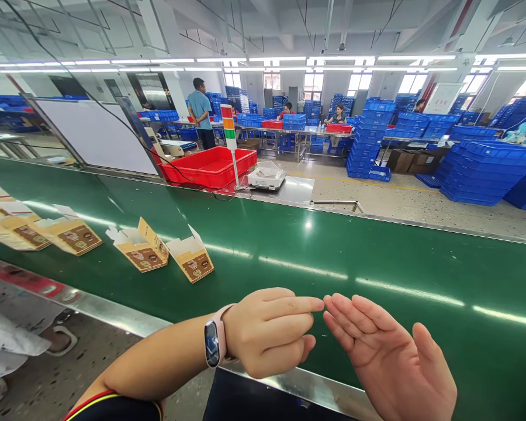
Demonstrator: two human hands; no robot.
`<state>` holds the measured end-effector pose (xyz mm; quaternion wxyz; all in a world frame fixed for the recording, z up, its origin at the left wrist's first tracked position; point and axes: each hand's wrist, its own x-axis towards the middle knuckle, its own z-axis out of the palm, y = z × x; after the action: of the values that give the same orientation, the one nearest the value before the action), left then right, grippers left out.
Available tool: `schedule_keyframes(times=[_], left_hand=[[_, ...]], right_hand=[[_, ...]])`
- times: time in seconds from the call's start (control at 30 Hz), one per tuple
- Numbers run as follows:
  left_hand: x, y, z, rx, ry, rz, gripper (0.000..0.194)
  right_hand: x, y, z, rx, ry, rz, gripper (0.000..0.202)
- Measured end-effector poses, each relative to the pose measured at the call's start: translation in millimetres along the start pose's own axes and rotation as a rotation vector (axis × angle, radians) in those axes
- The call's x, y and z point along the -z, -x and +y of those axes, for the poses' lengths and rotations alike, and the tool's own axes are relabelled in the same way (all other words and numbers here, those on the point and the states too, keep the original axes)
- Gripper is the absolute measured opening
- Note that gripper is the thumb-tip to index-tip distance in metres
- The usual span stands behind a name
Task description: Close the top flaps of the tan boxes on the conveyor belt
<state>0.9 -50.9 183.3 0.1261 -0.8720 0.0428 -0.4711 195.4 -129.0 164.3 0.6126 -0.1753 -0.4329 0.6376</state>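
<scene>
My left hand point(272, 330), with a pink-banded watch point(214, 338) on its wrist, is above the near edge of the green belt point(289, 240). Its index finger points right and its other fingers are curled, with nothing seen in them. That index fingertip meets or nearly meets the fingertips of my right hand point(390, 351). The right palm is turned up, bare, with the thumb held apart. Left of my hands, partly folded brown and cream boxes lie on the belt, the nearest box point(195, 264) with a flap raised.
Beyond the belt are a red bin point(214, 166), a signal light point(228, 128), a white device point(266, 176) and stacked blue crates point(370, 140). A person in a blue shirt point(200, 108) stands behind. At lower left, a person's feet and pale clothing point(9, 333) show.
</scene>
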Motion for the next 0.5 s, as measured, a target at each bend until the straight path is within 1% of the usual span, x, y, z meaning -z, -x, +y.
schedule_keyframes(times=[0.13, 0.27, 0.33, 0.43, 0.5], left_hand=[[1.5, 0, 1, -0.005, 0.0, -0.009, 0.03], [2.8, -4, -1, -0.01, -0.003, -0.025, 0.027], [2.9, -9, -3, 0.052, 0.022, -0.072, 0.026], [1.9, -17, -6, 0.166, 0.056, -0.2, 0.029], [-0.1, -20, -8, 0.161, 0.048, -0.236, 0.032]], right_hand=[[-1, 0, 1, -0.002, -0.017, -0.005, 0.051], [-2, 0, 1, -0.011, 0.033, 0.009, 0.05], [-2, 1, 1, -0.025, 0.055, 0.004, 0.05], [-1, 1, 0, -0.065, 0.066, -0.014, 0.051], [2, 1, -1, -0.091, 0.059, -0.02, 0.051]])
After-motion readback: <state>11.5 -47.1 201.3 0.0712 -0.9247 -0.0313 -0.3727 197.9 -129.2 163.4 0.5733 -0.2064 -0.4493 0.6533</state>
